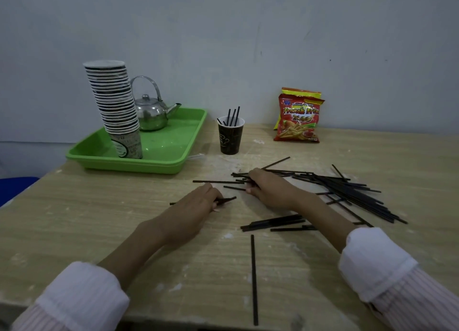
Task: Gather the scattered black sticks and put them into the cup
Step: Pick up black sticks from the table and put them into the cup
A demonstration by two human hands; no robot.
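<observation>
Light is dim and even, with a cool grey-blue cast over the wall. No hard shadows fall; only a faint, soft darkening lies on the table beside the forearms. The steel kettle at 10 o'clock carries small bright glints, and the green tray shows a weak sheen. The middle is fairly sharp: the black sticks stand crisp against the pale wood, and the snack packet at 1 o'clock is readable. Wide-angle bending stretches the sleeves at 7 and 5 o'clock, which look soft, and the corners darken.
</observation>
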